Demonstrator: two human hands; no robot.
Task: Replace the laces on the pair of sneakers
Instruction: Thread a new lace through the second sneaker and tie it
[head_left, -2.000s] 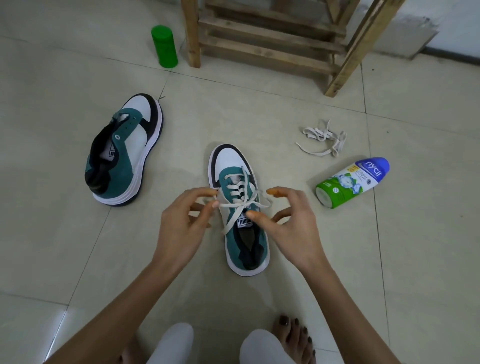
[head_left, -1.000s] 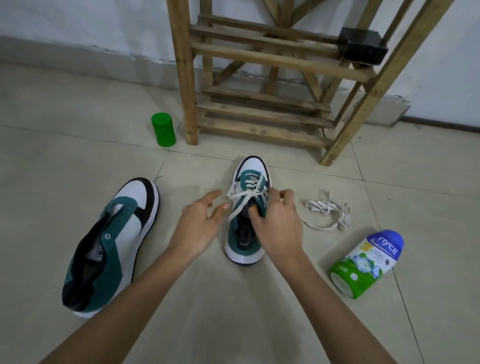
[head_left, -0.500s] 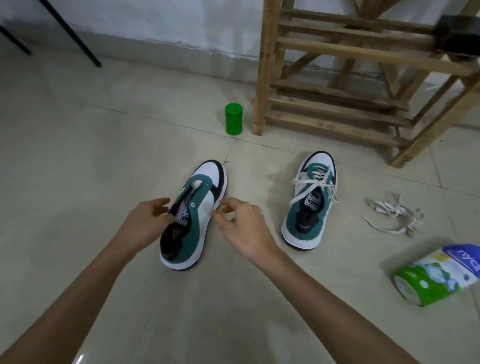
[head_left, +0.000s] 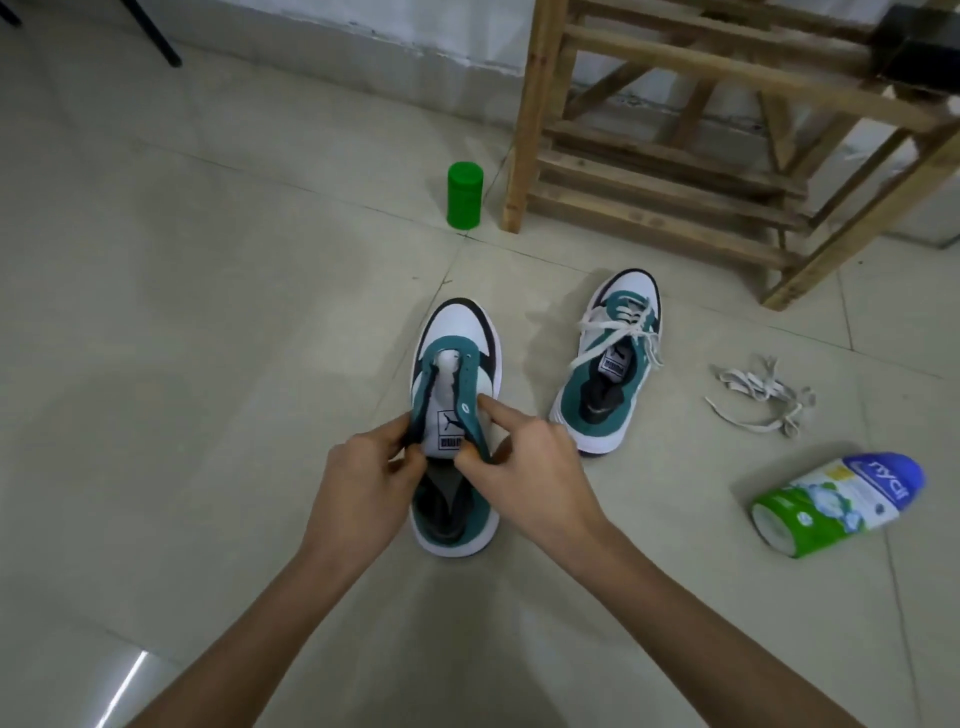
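At centre frame an unlaced sneaker (head_left: 456, 415) stands on the tiled floor (head_left: 208, 364), toe pointing up the picture; the left hand (head_left: 363, 488) pinches the left eyelet flap near the collar, and the right hand (head_left: 530, 467) grips the right flap with its forefinger stretched along the side; both are closed on the shoe, spreading the throat around the tongue (head_left: 448, 421). Just to its right stands the laced sneaker (head_left: 608, 364), its lace ends trailing loose; further right lies a heap of loose lace (head_left: 761, 400), well apart from both hands; a green-and-blue bottle (head_left: 836, 504) lies at lower right.

The step in hand looks like readying this shoe for lacing; to do it well, pull the tongue straight and flat, keep the flaps even, then fetch the lace and begin at the lowest eyelets nearest the toe with equal ends; a twisted tongue would likely bunch beneath the crossings.
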